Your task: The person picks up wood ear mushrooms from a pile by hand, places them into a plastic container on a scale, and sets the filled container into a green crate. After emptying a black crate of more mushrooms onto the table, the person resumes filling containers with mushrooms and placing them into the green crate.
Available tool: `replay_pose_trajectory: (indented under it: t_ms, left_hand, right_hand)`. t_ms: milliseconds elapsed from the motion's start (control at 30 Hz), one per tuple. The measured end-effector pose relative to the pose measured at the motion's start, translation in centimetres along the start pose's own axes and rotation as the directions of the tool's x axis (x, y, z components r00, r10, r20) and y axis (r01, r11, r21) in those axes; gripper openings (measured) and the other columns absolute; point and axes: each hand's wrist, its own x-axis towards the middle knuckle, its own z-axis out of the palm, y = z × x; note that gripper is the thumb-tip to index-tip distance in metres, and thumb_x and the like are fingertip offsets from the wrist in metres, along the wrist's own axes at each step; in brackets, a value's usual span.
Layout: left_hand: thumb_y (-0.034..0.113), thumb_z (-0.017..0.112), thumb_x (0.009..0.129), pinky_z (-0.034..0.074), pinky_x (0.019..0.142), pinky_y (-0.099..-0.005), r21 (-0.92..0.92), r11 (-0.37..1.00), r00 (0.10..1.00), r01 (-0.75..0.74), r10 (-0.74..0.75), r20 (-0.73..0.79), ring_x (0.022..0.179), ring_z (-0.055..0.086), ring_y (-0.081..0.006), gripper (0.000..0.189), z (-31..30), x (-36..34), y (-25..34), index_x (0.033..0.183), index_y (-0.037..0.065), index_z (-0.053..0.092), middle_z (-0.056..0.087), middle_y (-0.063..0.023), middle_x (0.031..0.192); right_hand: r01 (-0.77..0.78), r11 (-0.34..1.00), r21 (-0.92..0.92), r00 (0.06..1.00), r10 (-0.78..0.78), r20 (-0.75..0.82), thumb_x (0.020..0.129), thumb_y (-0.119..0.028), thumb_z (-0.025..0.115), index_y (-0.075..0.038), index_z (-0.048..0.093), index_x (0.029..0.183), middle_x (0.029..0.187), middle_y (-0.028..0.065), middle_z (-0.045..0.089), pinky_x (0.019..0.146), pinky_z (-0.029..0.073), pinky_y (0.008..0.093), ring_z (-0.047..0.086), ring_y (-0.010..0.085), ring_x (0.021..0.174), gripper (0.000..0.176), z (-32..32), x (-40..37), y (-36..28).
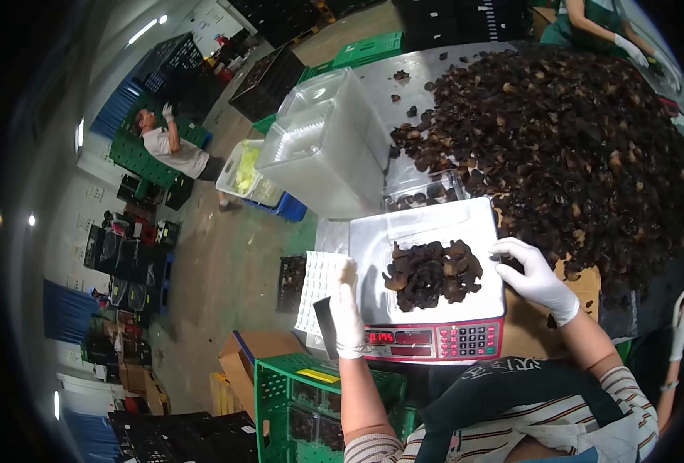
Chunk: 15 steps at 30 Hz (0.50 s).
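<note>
A digital scale (465, 341) with red number displays stands in front of me. On its white platform lies a clump of dark wood ear mushrooms (430, 274), with clear plastic around it. My left hand (348, 320), in a white glove, is at the platform's left edge, fingers stretched upward and seen side-on. Beside it are a sheet of white labels (320, 289) and a dark flat object (325, 326). My right hand (538, 278), also gloved, is at the platform's right edge. Its thumb and forefinger are apart, close to the rim.
A large heap of wood ear mushrooms (565, 147) covers the table to the right. Stacked clear plastic boxes (330, 154) stand behind the scale, near a filled clear box (434, 193). A green crate (272, 393) sits below left. Other people (173, 150) are around the room.
</note>
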Motion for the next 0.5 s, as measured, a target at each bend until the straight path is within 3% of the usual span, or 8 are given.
replay_pose_trajectory:
  t_ms: [67,133,200,233,267,367,467,500]
  left_hand:
    - [0.025,0.039,0.101,0.03,0.11,-0.0383,0.199,0.979,0.998,0.04,-0.048,0.036,0.128,0.043,-0.0276,0.045,2.8,-0.3,2.2,0.135,-0.004,0.041,0.045,-0.018,0.137]
    - [0.016,0.045,0.096,0.027,0.11,-0.0361,0.516,0.857,0.986,-0.012,-0.075,0.147,0.131,0.04,-0.028,0.048,5.4,-0.3,4.6,0.138,-0.006,0.038,0.042,-0.0211,0.14]
    - [0.017,0.049,0.094,0.024,0.112,-0.0378,0.702,0.666,0.948,-0.252,0.023,0.318,0.134,0.036,-0.031,0.053,6.5,-0.2,3.5,0.14,-0.005,0.034,0.039,-0.0225,0.143]
    - [0.02,0.052,0.093,0.02,0.113,-0.0394,0.674,0.708,0.94,-0.213,-0.039,0.338,0.137,0.031,-0.0339,0.058,7.4,-0.7,3.3,0.141,-0.005,0.032,0.035,-0.0236,0.145]
    - [0.024,0.055,0.091,0.018,0.113,-0.0453,0.768,0.568,0.927,-0.295,-0.024,0.374,0.135,0.034,-0.0354,0.061,8.1,-1.0,3.1,0.14,-0.005,0.032,0.039,-0.0249,0.142]
    - [0.03,0.062,0.086,0.017,0.11,-0.0576,0.73,0.621,0.904,-0.285,-0.079,0.42,0.13,0.041,-0.0344,0.063,9.2,-1.6,4.1,0.136,-0.001,0.041,0.05,-0.0207,0.133]
    - [0.024,0.066,0.083,0.03,0.108,-0.0448,0.789,0.566,0.905,-0.24,-0.163,0.392,0.124,0.045,-0.0382,0.061,9.2,-0.9,4.9,0.133,-0.002,0.042,0.051,-0.0273,0.127]
    - [0.021,0.066,0.082,0.03,0.108,-0.0421,0.757,0.605,0.92,-0.247,-0.098,0.379,0.124,0.045,-0.0371,0.058,8.8,-1.1,4.0,0.132,0.001,0.044,0.05,-0.0257,0.128]
  right_hand:
    - [0.039,0.999,-0.019,0.999,-0.039,-0.002,0.084,-0.006,0.059,0.002,0.06,0.109,0.103,0.0139,0.063,0.084,0.047,0.0308,0.061,0.022,0.092,0.027,0.5,0.2,0.0]
    - [0.01,0.999,-0.035,0.998,-0.008,0.058,0.083,-0.007,0.059,0.001,0.061,0.11,0.107,0.0161,0.063,0.087,0.047,0.0322,0.062,0.0254,0.098,0.028,0.6,0.3,-0.2]
    - [0.011,0.999,-0.05,0.999,-0.009,0.049,0.083,-0.007,0.06,0.001,0.061,0.109,0.108,0.0168,0.063,0.088,0.047,0.0328,0.062,0.0273,0.099,0.027,0.8,0.2,-0.8]
    - [0.011,0.999,-0.046,0.999,-0.009,0.047,0.082,-0.007,0.061,0.001,0.062,0.108,0.108,0.017,0.063,0.088,0.048,0.033,0.062,0.0284,0.099,0.027,0.9,0.2,-0.8]
    - [0.028,0.998,-0.051,0.999,-0.026,0.039,0.082,-0.007,0.061,0.001,0.062,0.108,0.109,0.017,0.063,0.088,0.048,0.033,0.063,0.0286,0.099,0.028,1.0,0.2,-0.6]
    - [0.052,0.997,-0.063,0.999,-0.052,0.008,0.081,-0.007,0.062,0.001,0.062,0.108,0.107,0.0164,0.063,0.088,0.047,0.0336,0.061,0.0282,0.1,0.028,1.2,0.2,0.0]
    - [0.078,0.994,-0.079,0.997,-0.078,0.003,0.081,-0.008,0.062,0.0,0.062,0.107,0.105,0.0156,0.063,0.088,0.047,0.0339,0.06,0.0278,0.1,0.027,1.0,0.3,0.2]
    - [0.076,0.993,-0.093,0.997,-0.075,0.011,0.081,-0.008,0.062,0.0,0.062,0.107,0.105,0.0153,0.063,0.087,0.047,0.0339,0.06,0.0276,0.099,0.026,0.9,0.5,0.2]
